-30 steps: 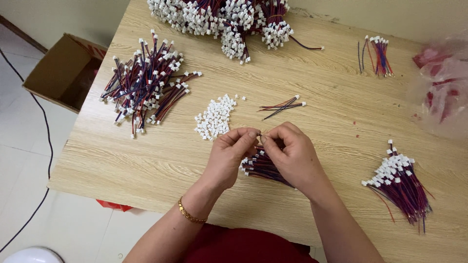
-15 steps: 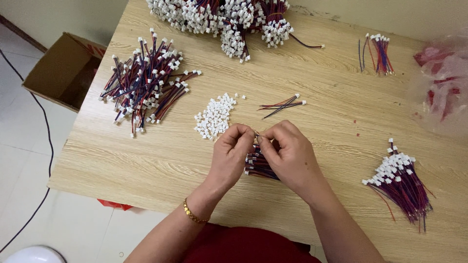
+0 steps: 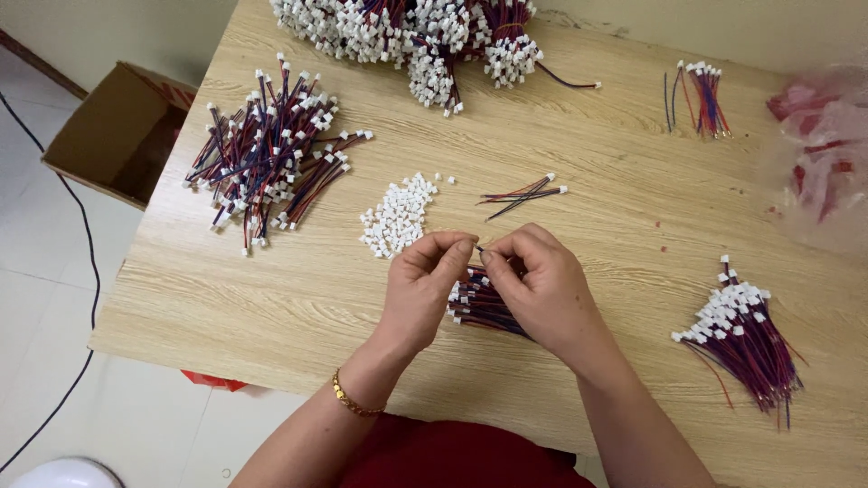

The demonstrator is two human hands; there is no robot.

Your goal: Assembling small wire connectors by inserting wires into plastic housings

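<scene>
My left hand (image 3: 425, 285) and my right hand (image 3: 542, 289) meet fingertip to fingertip above the wooden table (image 3: 579, 145). Between them they pinch a thin wire end and a small white connector, too small to see clearly. Just under the hands lies a bundle of red, blue and black wires (image 3: 479, 305), partly hidden by my right hand. A little heap of loose white connectors (image 3: 395, 217) lies just beyond my left hand. One finished wire set with a white plug (image 3: 524, 192) rests beyond the hands.
A loose pile of plugged wires (image 3: 267, 154) lies at the left, a large heap (image 3: 425, 36) at the far edge, a fanned bundle (image 3: 746, 334) at the right. A small wire bunch (image 3: 698, 95), a pink plastic bag (image 3: 827, 154) and a cardboard box (image 3: 113, 131) on the floor.
The hands have shifted slightly and the fingertips have drawn together on the wire end. Everything on the table lies as before.
</scene>
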